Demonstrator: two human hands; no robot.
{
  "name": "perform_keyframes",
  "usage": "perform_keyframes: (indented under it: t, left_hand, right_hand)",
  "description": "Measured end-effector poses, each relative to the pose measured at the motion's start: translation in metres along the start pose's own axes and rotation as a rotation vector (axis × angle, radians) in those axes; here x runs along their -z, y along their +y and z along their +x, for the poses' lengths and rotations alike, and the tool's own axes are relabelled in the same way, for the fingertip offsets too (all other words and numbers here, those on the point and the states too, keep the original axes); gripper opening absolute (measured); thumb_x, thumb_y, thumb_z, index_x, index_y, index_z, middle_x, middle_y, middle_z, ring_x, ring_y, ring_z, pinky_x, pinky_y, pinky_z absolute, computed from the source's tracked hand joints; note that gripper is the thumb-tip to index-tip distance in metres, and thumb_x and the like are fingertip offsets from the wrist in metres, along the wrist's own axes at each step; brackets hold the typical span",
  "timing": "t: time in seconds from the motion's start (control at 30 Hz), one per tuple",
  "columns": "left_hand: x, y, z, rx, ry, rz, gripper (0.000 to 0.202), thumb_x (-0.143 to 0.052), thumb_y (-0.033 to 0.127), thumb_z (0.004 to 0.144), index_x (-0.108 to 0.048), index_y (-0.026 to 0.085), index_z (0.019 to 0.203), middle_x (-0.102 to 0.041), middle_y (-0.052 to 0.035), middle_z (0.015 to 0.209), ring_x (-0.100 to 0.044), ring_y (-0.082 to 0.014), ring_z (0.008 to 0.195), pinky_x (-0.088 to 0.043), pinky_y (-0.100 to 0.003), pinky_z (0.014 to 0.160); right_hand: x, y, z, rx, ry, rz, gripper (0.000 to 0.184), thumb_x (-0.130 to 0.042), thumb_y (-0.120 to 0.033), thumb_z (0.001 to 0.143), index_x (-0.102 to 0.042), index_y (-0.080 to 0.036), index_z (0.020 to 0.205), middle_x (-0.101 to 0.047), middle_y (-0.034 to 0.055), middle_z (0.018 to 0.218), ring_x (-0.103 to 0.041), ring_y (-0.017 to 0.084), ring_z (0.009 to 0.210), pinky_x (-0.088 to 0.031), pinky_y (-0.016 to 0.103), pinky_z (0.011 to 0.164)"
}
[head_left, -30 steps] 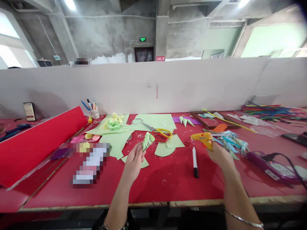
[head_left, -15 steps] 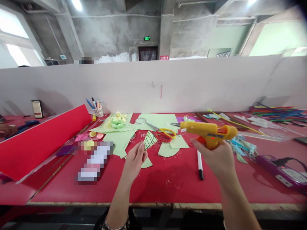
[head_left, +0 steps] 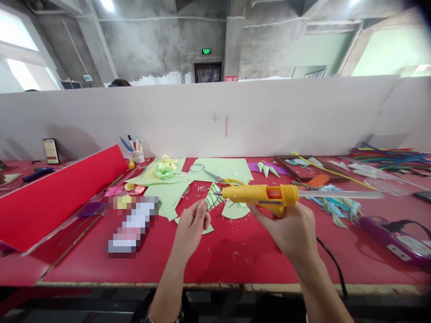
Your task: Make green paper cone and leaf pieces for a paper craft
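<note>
Here, the left hand [head_left: 191,223] pinches a green paper cone [head_left: 212,200] above the red surface [head_left: 235,258]; the right hand [head_left: 289,229] grips a yellow plastic glue gun [head_left: 261,196] at it. A patterned cup [head_left: 138,156] holds pens [head_left: 129,142].

2 arms in view, 1 person. Left hand [head_left: 191,226] and right hand [head_left: 289,231] both bare, ungloved. Left forearm [head_left: 168,282] uncovered from the wrist to the frame's bottom edge. Right forearm [head_left: 319,291] the same, with a longer stretch showing. Left wrist: sliver of a dark band [head_left: 177,319] right at the bottom edge, mostly cut off, make unclear. Nails too small to tell.
</note>
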State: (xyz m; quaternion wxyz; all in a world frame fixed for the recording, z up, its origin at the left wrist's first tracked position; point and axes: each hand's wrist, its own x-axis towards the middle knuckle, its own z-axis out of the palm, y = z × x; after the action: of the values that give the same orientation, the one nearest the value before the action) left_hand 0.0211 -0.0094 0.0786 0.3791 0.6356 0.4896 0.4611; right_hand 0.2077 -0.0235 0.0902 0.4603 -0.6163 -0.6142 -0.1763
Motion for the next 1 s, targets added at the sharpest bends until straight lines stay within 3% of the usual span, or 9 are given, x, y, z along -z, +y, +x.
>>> perform_keyframes:
  t: [0.17, 0.5, 0.67, 0.77, 1.0]
  left_hand:
    - [-0.0002, 0.0055, -0.0036, -0.015, 0.026, 0.040, 0.040, -0.030, 0.042, 0.087, -0.037, 0.017, 0.057, -0.038, 0.0048, 0.049, -0.032, -0.0075, 0.044, -0.025, -0.020, 0.044]
    - [0.0002, 0.0101, -0.0084, -0.099, 0.101, 0.257, 0.034, -0.029, 0.038, 0.088, -0.043, 0.017, 0.065, -0.042, 0.0043, 0.051, -0.040, -0.0089, 0.047, -0.028, -0.019, 0.046]
    - [0.0026, 0.0075, -0.0092, -0.120, 0.126, 0.481, 0.036, -0.027, 0.036, 0.089, -0.056, 0.016, 0.083, -0.050, 0.0003, 0.058, -0.048, -0.0125, 0.055, -0.030, -0.020, 0.048]
    - [0.0028, 0.0071, -0.0092, -0.136, 0.140, 0.529, 0.035, -0.027, 0.035, 0.089, -0.055, 0.016, 0.097, -0.050, -0.0001, 0.058, -0.050, -0.0142, 0.058, -0.030, -0.021, 0.048]
    - [0.0021, 0.0052, -0.0087, -0.137, 0.116, 0.452, 0.035, -0.024, 0.037, 0.089, -0.050, 0.018, 0.075, -0.039, 0.0033, 0.052, -0.040, -0.0116, 0.048, -0.025, -0.021, 0.045]
  right_hand:
    - [-0.0008, 0.0011, -0.0010, 0.019, 0.016, -0.100, 0.032, -0.057, -0.048, 0.066, -0.055, -0.017, 0.060, -0.038, -0.0054, 0.040, -0.030, 0.008, 0.034, -0.027, 0.022, 0.038]
    - [0.0001, -0.0005, -0.0015, 0.009, -0.001, -0.126, 0.031, -0.057, -0.048, 0.066, -0.056, -0.017, 0.061, -0.039, -0.0051, 0.040, -0.033, 0.009, 0.035, -0.028, 0.022, 0.039]
    - [-0.0005, -0.0009, -0.0015, 0.017, 0.006, -0.142, 0.031, -0.056, -0.048, 0.066, -0.056, -0.017, 0.061, -0.040, -0.0049, 0.040, -0.034, 0.009, 0.035, -0.028, 0.022, 0.039]
    - [-0.0008, -0.0007, -0.0014, 0.020, 0.004, -0.143, 0.032, -0.055, -0.048, 0.066, -0.056, -0.017, 0.060, -0.040, -0.0049, 0.040, -0.033, 0.008, 0.035, -0.027, 0.022, 0.039]
    - [0.0083, 0.0036, 0.0021, -0.031, -0.016, -0.101, 0.031, -0.056, -0.046, 0.065, -0.049, -0.018, 0.052, -0.039, -0.0049, 0.039, -0.037, 0.009, 0.036, -0.030, 0.023, 0.040]
